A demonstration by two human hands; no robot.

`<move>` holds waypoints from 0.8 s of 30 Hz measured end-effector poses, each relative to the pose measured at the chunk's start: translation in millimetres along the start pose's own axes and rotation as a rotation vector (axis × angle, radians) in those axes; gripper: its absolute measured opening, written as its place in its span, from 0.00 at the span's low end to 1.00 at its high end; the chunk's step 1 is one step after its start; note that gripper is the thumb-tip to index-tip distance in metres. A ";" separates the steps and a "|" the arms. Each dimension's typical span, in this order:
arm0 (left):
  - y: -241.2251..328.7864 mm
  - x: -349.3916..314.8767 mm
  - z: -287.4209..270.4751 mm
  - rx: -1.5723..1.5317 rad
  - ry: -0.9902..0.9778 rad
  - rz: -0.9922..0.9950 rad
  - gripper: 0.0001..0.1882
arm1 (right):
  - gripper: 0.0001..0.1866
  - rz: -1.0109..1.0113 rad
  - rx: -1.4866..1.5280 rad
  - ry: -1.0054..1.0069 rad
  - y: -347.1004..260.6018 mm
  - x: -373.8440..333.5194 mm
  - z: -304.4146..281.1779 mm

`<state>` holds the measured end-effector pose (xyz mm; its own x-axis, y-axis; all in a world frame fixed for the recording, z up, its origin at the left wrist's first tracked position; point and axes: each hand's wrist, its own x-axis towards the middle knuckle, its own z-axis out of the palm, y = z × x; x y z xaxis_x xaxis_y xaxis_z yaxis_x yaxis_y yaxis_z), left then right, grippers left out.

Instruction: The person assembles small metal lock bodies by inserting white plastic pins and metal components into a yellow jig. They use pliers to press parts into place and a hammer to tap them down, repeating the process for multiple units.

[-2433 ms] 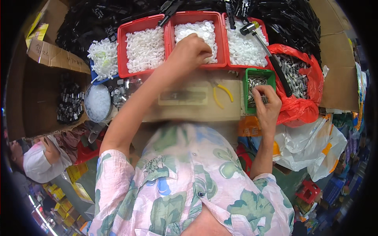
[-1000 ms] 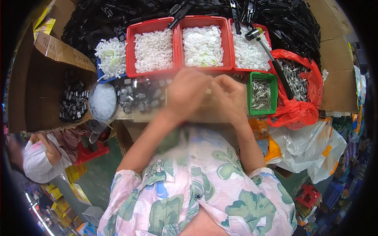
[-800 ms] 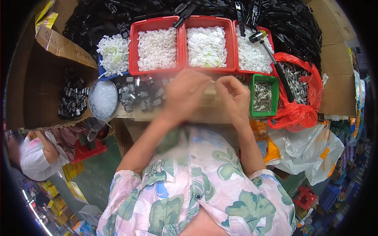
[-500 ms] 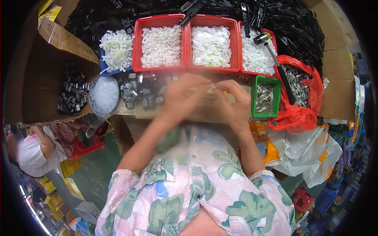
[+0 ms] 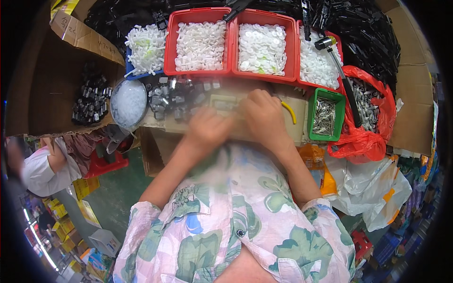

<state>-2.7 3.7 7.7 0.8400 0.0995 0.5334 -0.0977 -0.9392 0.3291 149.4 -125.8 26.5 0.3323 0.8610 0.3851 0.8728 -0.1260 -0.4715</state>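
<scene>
Under both hands — left hand blurred — workpiece hidden.

Cardboard-topped bench carries red trays, green bin.

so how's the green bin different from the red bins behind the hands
The green bin is small and holds thin silvery metal pieces; each of the red bins is larger and heaped with white plastic parts. The green bin sits alone at the right hand's side; the red bins stand in a row, farther off. All are open-topped and rectangular.
</scene>
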 end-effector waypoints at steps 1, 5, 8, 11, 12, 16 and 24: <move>-0.5 -0.3 1.4 0.014 -0.004 0.006 0.16 | 0.04 -0.003 0.000 -0.005 0.4 0.4 -0.5; -3.5 -0.8 3.4 0.084 -0.014 0.057 0.17 | 0.04 -0.003 -0.008 -0.026 -2.2 -0.2 -1.8; -5.4 -1.8 4.6 0.081 -0.006 0.073 0.17 | 0.04 0.008 -0.021 -0.048 -4.7 -0.5 -1.3; -7.5 -4.9 5.0 0.109 -0.007 0.069 0.17 | 0.05 0.004 -0.038 -0.080 -6.2 0.7 -3.2; -7.1 -4.5 4.9 0.128 -0.001 0.076 0.17 | 0.05 0.002 -0.038 -0.086 -6.3 1.1 -4.1; -3.8 -3.7 5.2 0.200 0.013 0.094 0.17 | 0.04 0.010 -0.065 -0.107 -8.6 1.0 -2.7; 8.1 1.9 1.5 0.322 -0.115 0.164 0.18 | 0.06 -0.004 -0.054 -0.112 -7.0 -1.0 -0.5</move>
<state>-1.1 -4.2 10.2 0.8832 -0.0813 0.4620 -0.0786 -0.9966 -0.0252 143.3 -126.0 29.8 0.2891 0.9107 0.2950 0.8930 -0.1456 -0.4258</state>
